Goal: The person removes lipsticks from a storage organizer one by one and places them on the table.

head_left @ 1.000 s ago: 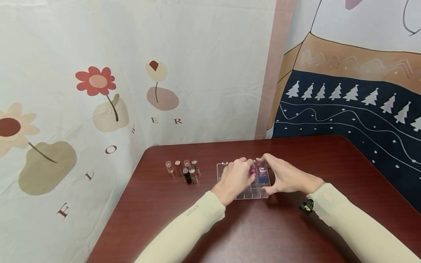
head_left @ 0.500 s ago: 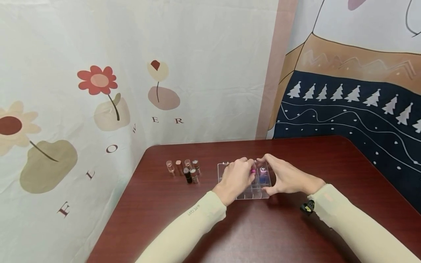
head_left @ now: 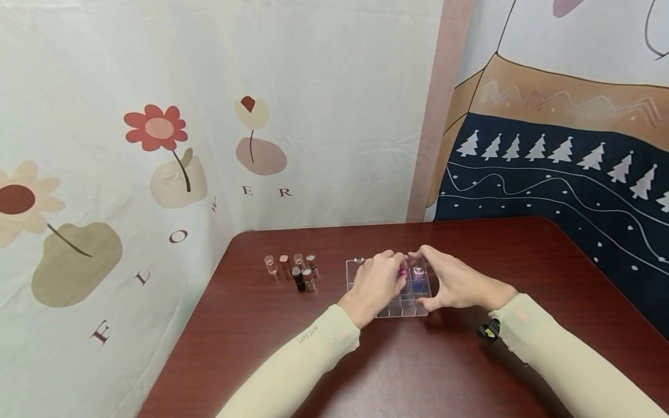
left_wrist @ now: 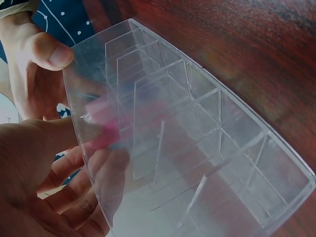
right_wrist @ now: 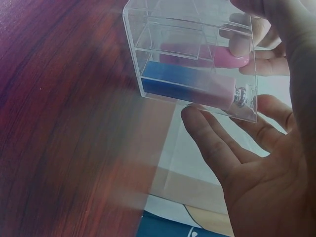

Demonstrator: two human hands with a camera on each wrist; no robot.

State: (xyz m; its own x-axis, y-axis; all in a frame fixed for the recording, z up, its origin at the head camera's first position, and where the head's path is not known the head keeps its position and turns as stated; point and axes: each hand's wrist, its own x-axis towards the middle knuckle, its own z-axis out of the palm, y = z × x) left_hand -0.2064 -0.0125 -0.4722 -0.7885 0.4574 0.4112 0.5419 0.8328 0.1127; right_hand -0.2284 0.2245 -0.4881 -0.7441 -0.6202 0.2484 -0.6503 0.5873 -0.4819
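A clear compartmented organizer (head_left: 401, 310) stands on the table in the head view. My left hand (head_left: 373, 284) is over its middle, pinching a pink rounded tube (right_wrist: 229, 58) that sits in one of the compartments. In the head view only the tube's pink end shows past the fingers. My right hand (head_left: 460, 280) grips the organizer's right side, thumb at the near corner and fingers at the far corner. Beside the pink tube, in the right-hand compartment, stands a blue and pale-pink tube (right_wrist: 190, 85) with a silvery end. The left hand covers part of the organizer.
Left of the organizer several lipsticks stand in a cluster, among them a black one (head_left: 298, 279), a brown one (head_left: 284, 266) and a clear-capped one (head_left: 270, 267). A printed cloth (head_left: 334, 116) hangs behind the dark red table (head_left: 428, 360).
The view has shifted very slightly. Both hands keep their places on the organizer and the pink tube, and the lipsticks stay put.
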